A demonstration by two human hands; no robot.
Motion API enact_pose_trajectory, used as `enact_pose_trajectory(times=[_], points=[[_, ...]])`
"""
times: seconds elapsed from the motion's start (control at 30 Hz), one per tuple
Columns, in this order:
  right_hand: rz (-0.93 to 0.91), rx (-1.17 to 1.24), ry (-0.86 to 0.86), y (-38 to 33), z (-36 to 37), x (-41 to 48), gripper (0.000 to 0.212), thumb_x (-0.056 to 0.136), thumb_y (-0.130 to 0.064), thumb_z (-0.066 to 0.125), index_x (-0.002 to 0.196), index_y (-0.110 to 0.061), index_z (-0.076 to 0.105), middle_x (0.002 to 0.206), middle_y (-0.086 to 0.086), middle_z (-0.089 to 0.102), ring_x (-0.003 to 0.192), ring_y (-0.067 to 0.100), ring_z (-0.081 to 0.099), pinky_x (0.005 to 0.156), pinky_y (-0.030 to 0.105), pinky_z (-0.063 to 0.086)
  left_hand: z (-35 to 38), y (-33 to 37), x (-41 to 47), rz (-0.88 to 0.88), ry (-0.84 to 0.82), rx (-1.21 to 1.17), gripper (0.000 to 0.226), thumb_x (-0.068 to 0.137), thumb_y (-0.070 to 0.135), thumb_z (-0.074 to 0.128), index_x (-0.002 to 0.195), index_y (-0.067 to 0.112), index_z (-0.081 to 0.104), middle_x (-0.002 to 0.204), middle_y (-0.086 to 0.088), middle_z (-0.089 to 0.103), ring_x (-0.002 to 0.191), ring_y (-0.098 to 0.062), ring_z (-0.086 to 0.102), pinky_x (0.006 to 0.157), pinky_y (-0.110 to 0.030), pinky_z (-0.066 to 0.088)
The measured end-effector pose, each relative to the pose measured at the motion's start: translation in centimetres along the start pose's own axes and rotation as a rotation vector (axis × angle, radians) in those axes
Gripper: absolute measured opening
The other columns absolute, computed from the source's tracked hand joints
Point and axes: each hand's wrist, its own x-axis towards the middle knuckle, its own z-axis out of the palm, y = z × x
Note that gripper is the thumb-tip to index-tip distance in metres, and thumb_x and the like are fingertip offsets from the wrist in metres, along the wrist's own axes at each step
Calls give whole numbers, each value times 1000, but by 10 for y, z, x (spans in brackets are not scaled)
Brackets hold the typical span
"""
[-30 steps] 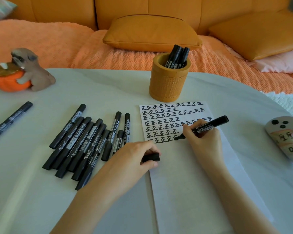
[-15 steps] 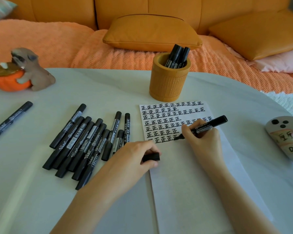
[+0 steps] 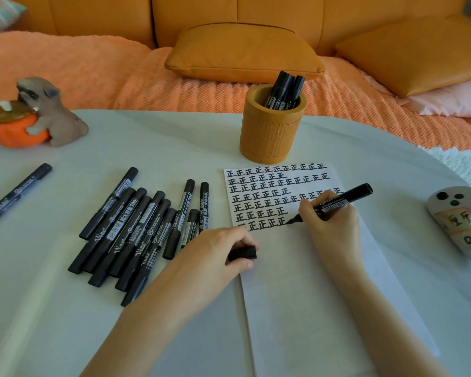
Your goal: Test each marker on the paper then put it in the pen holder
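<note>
Table (image 3: 161, 148) — loose markers (image 3: 131, 229) left of paper (image 3: 305, 295); pen holder (image 3: 269, 131) just behind.

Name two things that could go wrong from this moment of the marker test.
The right hand rests on the paper beside the characters, so it could smear wet ink. The left hand pinches the cap; if it slips among the loose markers, the marker may go into the pen holder uncapped.

Pen holder (image 3: 269, 137) matt, ribbed weave texture; before it paper (image 3: 310, 295) matt white; markers (image 3: 125, 229) smooth black plastic.
</note>
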Motion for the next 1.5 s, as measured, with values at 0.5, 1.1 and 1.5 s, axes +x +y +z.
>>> enact_pose_trajectory(times=[0.5, 1.1, 1.5], points=[[93, 348, -31, -10, -8, 0, 29, 86, -26, 68, 65, -11, 54, 54, 6, 41, 51, 17, 34, 51, 26, 29, -3, 4, 1, 50, 119, -53, 19, 84, 36, 64, 101, 44, 63, 94, 24, 66, 73, 0, 61, 74, -21, 51], [134, 542, -202, -27, 7, -20, 32, 84, -17, 68, 57, -12, 51, 52, 10, 46, 41, 14, 35, 42, 20, 30, 4, 11, 6, 62, 290, -223, 16, 74, 30, 74, 80, 31, 60, 81, 21, 70, 71, -3, 63, 61, -11, 43], [131, 597, -217, -28, 24, -27, 35, 90, -3, 57, 59, -1, 42, 49, 3, 29, 43, 14, 22, 43, 24, 23, 13, 14, -1, 132, 305, -451, 4, 83, 23, 65, 86, 22, 64, 75, 10, 71, 74, -4, 66, 71, -15, 47]])
